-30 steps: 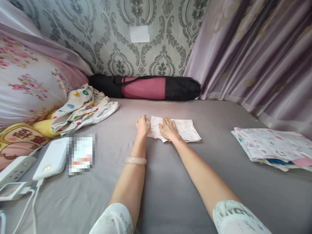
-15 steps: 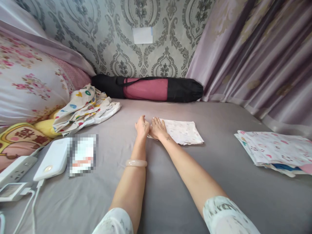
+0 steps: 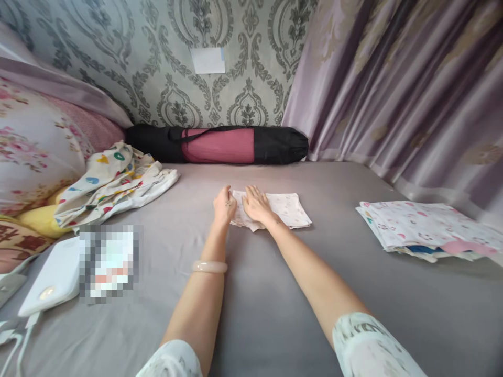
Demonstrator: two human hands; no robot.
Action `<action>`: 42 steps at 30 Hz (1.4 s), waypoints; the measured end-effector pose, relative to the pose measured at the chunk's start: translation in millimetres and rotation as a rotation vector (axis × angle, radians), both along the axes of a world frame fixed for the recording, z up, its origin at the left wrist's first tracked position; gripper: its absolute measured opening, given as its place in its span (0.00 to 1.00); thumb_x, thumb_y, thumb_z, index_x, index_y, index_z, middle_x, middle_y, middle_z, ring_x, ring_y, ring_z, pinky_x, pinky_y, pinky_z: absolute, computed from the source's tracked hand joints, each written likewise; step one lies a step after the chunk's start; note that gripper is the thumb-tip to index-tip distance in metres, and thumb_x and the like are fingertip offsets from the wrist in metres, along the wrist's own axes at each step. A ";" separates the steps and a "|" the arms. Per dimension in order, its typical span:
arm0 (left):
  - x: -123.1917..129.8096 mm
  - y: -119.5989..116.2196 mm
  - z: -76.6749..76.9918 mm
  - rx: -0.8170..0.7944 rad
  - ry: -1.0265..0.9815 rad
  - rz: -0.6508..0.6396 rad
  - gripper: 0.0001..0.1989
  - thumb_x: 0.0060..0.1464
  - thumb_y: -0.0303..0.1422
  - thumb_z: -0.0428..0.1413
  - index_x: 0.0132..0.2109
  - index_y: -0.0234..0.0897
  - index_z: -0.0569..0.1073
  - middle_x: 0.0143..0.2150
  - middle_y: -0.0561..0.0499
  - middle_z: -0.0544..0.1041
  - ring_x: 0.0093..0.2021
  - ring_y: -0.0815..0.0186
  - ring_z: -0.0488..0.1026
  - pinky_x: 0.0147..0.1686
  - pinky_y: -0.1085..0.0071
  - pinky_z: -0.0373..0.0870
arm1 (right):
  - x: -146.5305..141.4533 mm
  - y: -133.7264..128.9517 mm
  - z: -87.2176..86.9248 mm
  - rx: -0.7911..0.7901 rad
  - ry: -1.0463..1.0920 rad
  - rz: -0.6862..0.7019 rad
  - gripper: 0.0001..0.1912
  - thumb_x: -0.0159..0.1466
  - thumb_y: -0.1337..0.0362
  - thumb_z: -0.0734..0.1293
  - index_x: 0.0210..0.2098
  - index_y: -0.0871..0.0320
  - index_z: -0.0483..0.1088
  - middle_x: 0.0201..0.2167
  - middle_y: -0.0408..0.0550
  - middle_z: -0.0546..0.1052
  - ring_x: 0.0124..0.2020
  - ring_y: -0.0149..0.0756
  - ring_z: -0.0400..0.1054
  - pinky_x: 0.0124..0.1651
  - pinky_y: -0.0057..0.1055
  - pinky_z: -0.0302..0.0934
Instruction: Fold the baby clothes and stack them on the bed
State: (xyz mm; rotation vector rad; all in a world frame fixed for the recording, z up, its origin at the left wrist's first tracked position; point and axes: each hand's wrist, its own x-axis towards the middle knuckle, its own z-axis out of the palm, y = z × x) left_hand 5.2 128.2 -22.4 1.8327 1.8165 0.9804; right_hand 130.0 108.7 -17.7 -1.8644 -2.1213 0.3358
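A folded pale cloth with small pink prints (image 3: pixel 288 208) lies flat on the grey sheet (image 3: pixel 259 293). Over its left part rests my right hand (image 3: pixel 258 204), palm down with the fingers stretched out. My left hand (image 3: pixel 225 205) is at the cloth's left edge, its fingers curled together on the side toward the cloth; what they may pinch is hidden. A pale bangle circles my left forearm.
At the right lies a stack of folded printed cloths (image 3: pixel 420 225). A black and pink rolled bag (image 3: pixel 220 145) lies along the wall. To the left are a crumpled patterned cloth (image 3: pixel 113 186), a floral pillow (image 3: pixel 35 146) and a white power bank (image 3: pixel 55 275) with cables.
The camera view has turned slightly right. My right hand has slid right over the cloth, away from my left hand, showing more of the cloth between them.
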 end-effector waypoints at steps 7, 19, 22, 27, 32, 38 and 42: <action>32.8 -15.0 -13.1 0.088 0.396 -0.345 0.20 0.63 0.29 0.44 0.60 0.32 0.66 0.62 0.41 0.68 0.67 0.57 0.57 0.65 0.58 0.52 | 55.2 -24.8 -4.1 -0.060 -0.167 0.062 0.31 0.71 0.56 0.46 0.68 0.66 0.51 0.70 0.56 0.50 0.71 0.45 0.39 0.69 0.50 0.31; 40.3 -22.7 -17.5 -0.005 0.622 -0.351 0.24 0.66 0.37 0.39 0.65 0.36 0.60 0.68 0.44 0.60 0.69 0.56 0.52 0.66 0.54 0.48 | 67.6 -20.7 -13.0 -0.118 -0.071 0.086 0.31 0.70 0.56 0.47 0.69 0.61 0.48 0.71 0.51 0.47 0.71 0.41 0.37 0.69 0.47 0.29; 41.2 -24.1 -14.6 0.062 0.605 -0.318 0.25 0.67 0.38 0.37 0.66 0.34 0.60 0.68 0.43 0.61 0.69 0.57 0.52 0.67 0.53 0.47 | 81.5 -22.1 -5.7 -0.113 0.023 0.082 0.31 0.70 0.56 0.45 0.70 0.60 0.45 0.71 0.49 0.46 0.71 0.36 0.36 0.70 0.44 0.31; 42.7 -25.3 -14.0 0.068 0.635 -0.307 0.26 0.67 0.40 0.36 0.66 0.35 0.60 0.68 0.43 0.60 0.70 0.55 0.51 0.67 0.52 0.44 | 101.5 -29.0 -2.4 -0.041 -0.094 -0.031 0.30 0.71 0.57 0.46 0.69 0.61 0.50 0.71 0.52 0.47 0.71 0.40 0.35 0.69 0.49 0.26; 41.7 -21.7 -20.0 -0.058 0.676 -0.338 0.28 0.67 0.43 0.36 0.68 0.36 0.56 0.70 0.44 0.55 0.70 0.52 0.48 0.66 0.50 0.45 | 99.9 -30.0 -11.8 -0.088 -0.149 -0.015 0.30 0.71 0.56 0.46 0.68 0.59 0.52 0.70 0.51 0.50 0.71 0.43 0.38 0.69 0.50 0.30; 40.3 -19.5 -19.1 -0.051 0.659 -0.345 0.28 0.66 0.44 0.37 0.67 0.36 0.57 0.70 0.43 0.56 0.70 0.53 0.49 0.66 0.49 0.47 | 100.4 -29.0 -10.3 -0.103 -0.140 -0.009 0.30 0.71 0.56 0.45 0.68 0.58 0.52 0.70 0.49 0.50 0.71 0.42 0.39 0.69 0.49 0.30; 37.6 -22.0 -12.6 0.047 0.643 -0.289 0.27 0.66 0.41 0.38 0.65 0.35 0.60 0.69 0.41 0.57 0.70 0.53 0.49 0.66 0.48 0.43 | 109.7 -30.8 -6.1 -0.053 -0.176 -0.107 0.31 0.71 0.56 0.44 0.69 0.63 0.49 0.71 0.53 0.48 0.71 0.41 0.36 0.69 0.46 0.28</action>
